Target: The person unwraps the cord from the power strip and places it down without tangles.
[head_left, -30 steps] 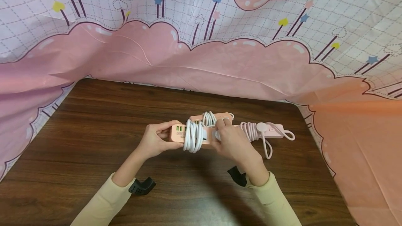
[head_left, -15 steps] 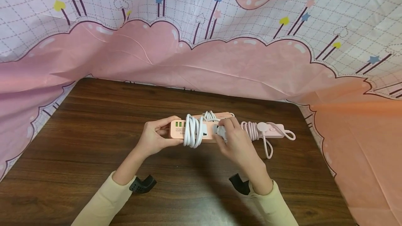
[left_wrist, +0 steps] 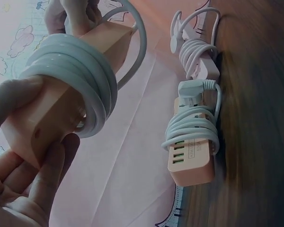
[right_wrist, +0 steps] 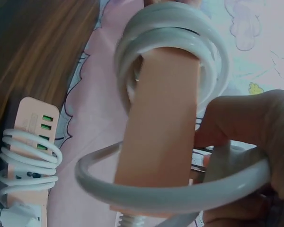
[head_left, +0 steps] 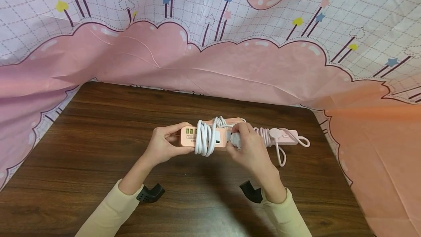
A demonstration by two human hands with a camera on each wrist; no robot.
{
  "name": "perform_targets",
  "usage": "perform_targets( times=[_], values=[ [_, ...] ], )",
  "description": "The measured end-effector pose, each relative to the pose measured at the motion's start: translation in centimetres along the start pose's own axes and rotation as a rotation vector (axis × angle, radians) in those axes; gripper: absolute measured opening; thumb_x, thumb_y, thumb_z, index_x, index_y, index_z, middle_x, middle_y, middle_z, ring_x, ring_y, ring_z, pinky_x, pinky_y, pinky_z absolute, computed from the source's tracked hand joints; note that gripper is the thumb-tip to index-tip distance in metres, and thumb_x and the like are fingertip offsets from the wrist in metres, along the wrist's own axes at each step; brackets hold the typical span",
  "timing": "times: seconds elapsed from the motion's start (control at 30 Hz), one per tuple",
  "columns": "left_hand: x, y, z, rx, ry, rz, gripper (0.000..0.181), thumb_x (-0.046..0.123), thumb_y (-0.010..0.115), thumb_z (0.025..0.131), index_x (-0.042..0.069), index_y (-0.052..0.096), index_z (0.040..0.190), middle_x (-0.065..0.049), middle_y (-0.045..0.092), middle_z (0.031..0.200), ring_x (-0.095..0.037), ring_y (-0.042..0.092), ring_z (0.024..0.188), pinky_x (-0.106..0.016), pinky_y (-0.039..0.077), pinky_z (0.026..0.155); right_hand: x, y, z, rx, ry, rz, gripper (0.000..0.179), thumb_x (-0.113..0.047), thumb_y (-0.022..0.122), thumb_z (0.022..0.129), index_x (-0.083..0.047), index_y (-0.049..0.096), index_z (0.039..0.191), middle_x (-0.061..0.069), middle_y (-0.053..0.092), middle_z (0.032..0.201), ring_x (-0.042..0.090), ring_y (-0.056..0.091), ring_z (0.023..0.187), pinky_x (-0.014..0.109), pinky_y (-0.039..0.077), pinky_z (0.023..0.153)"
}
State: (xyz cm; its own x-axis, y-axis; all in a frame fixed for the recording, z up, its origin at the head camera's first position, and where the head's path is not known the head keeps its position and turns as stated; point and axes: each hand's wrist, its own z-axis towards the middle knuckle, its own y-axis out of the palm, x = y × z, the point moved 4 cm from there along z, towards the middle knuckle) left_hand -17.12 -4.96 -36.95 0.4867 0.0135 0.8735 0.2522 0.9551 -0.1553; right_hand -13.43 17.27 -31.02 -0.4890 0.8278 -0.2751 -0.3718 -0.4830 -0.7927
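Observation:
Raised above the table is a peach power strip (head_left: 189,141) with green USB ports and a white cord (head_left: 204,140) coiled round it. My left hand (head_left: 164,142) grips its left end, with the thumb on one side and fingers on the other in the left wrist view. My right hand (head_left: 250,149) pinches the cord's white plug (head_left: 235,140) near the strip's other end. Metal prongs (right_wrist: 199,168) show between plug and strip in the right wrist view; how far they sit in the socket, I cannot tell. A loop of cord (right_wrist: 180,198) bows out past the strip's end.
Behind the hands, a second peach power strip (left_wrist: 194,165) lies on the dark wooden table (head_left: 131,105), wrapped in its own white cord. To the right lies a pale pink power strip (head_left: 289,137) with its cord coiled and looped. A patterned cloth (head_left: 210,61) hangs round the table's far sides.
The held strip has tilted and shifted slightly right. My right hand, pinching the plug, has moved a little right, and more of the plug shows. The strips on the table have stayed put.

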Motion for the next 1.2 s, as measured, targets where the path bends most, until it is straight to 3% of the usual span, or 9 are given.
perform_targets(
  times=[0.13,0.43,0.53,0.7,0.87,1.03,1.2],
  values=[
    [-0.1,-0.1,-0.1,0.002,0.025,0.013,0.053,-0.007,0.083,0.06,-0.004,0.065,0.11,-0.017,0.067,0.102,-0.01,0.062,0.088,-0.028,0.055,0.069,0.2,-0.3,0.2,-0.018,0.001,0.035,0.031,-0.002,0.071,0.065,-0.001,0.053,0.09,0.012,0.055,0.079,0.022,0.05,0.06,0.032,0.042,0.05],
    [-1.1,-1.4,-0.6,0.05,0.024,0.0,0.054,-0.013,0.079,0.062,-0.009,0.062,0.112,-0.023,0.066,0.101,-0.007,0.064,0.085,-0.025,0.054,0.068,0.4,-1.4,-0.2,0.126,-0.091,0.188,0.038,-0.004,0.081,0.068,0.001,0.053,0.094,0.011,0.054,0.089,0.015,0.047,0.07,0.025,0.041,0.051],
    [-1.0,-1.6,-0.5,0.069,0.03,-0.031,0.054,-0.016,0.078,0.062,-0.011,0.06,0.113,-0.027,0.064,0.101,-0.008,0.065,0.085,-0.025,0.054,0.069,0.7,-1.0,-1.1,0.158,-0.076,0.227,0.043,-0.003,0.084,0.065,0.001,0.053,0.096,0.011,0.052,0.088,0.012,0.043,0.067,0.02,0.037,0.051],
    [-1.0,-1.7,-0.3,0.104,0.029,-0.066,0.054,-0.019,0.076,0.062,-0.013,0.059,0.113,-0.029,0.063,0.103,-0.008,0.065,0.085,-0.025,0.054,0.069,1.7,0.0,-2.9,0.243,-0.012,0.368,0.049,0.009,0.081,0.062,0.005,0.052,0.101,0.012,0.056,0.089,0.014,0.045,0.058,0.016,0.037,0.047],
    [-1.1,-1.8,-0.2,0.142,0.009,-0.083,0.055,-0.021,0.075,0.061,-0.014,0.059,0.112,-0.03,0.062,0.102,-0.007,0.064,0.083,-0.024,0.054,0.069,2.6,1.1,-4.3,0.301,0.042,0.464,0.049,0.018,0.076,0.063,0.011,0.049,0.104,0.02,0.059,0.098,0.008,0.053,0.065,0.015,0.043,0.048],
    [-1.0,-2.0,-0.2,0.166,-0.001,-0.138,0.056,-0.025,0.073,0.059,-0.017,0.057,0.113,-0.027,0.062,0.103,-0.008,0.064,0.085,-0.024,0.054,0.071,3.6,1.8,-5.1,0.334,0.216,0.491,0.042,0.018,0.072,0.069,0.015,0.047,0.103,0.025,0.06,0.097,0.001,0.057,0.079,0.011,0.047,0.061],
    [-0.7,-2.1,-0.1,0.141,0.0,-0.198,0.056,-0.025,0.072,0.06,-0.018,0.055,0.114,-0.006,0.066,0.103,-0.01,0.064,0.086,-0.024,0.054,0.071,5.6,3.8,-6.2,0.268,0.367,0.545,0.043,0.014,0.073,0.071,0.012,0.047,0.105,0.022,0.06,0.094,0.002,0.057,0.078,0.011,0.047,0.064]
  ],
)
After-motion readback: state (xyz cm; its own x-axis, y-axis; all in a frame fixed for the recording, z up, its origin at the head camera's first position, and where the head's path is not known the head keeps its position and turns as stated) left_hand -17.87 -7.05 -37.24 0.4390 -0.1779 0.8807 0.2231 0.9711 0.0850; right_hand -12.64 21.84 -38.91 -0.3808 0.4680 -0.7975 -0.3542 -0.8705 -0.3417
